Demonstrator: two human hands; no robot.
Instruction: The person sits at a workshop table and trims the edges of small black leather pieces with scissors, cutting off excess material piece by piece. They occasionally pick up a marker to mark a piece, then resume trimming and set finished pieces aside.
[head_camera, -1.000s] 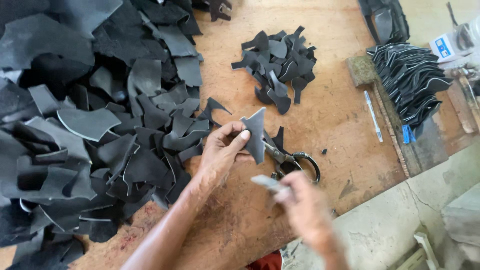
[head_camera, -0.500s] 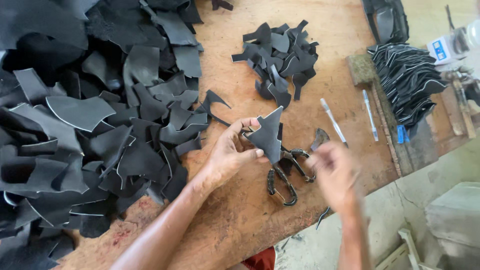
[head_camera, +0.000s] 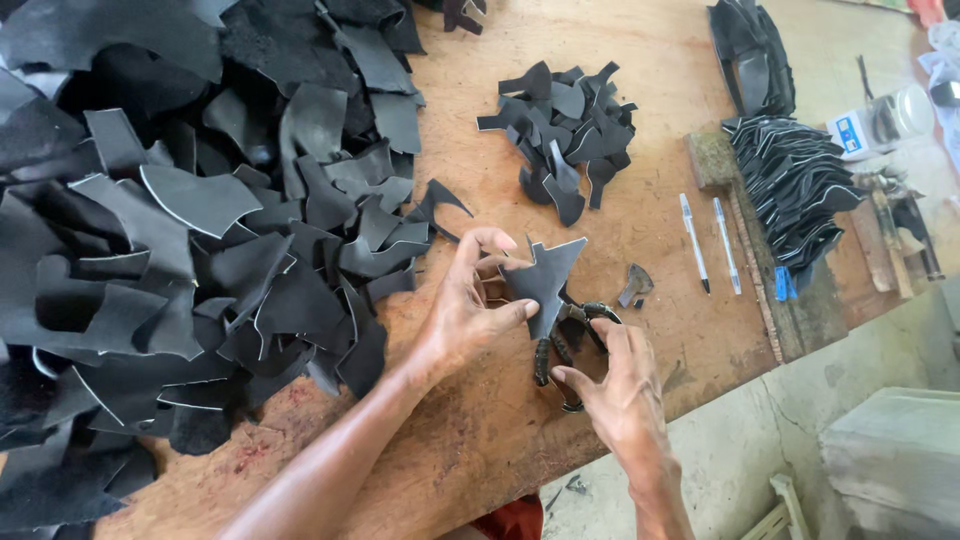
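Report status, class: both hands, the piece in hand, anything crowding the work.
Left hand pinches a dark cut piece. Right hand on the scissors beneath it. Big scrap heap close at left; two pens lie apart.

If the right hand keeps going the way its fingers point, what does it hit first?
Probably the scissors: the right hand points up-left at their dark handles, fingertips already at the loops. Just beyond is the black leather piece pinched in the left hand.

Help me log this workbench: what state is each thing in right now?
Left hand: pinching a cut dark piece.
Right hand: fingers on the scissors, lying on the table.
Two pens: lying side by side.
Cut pieces: small loose heap.
Dark scraps: large sprawling pile.
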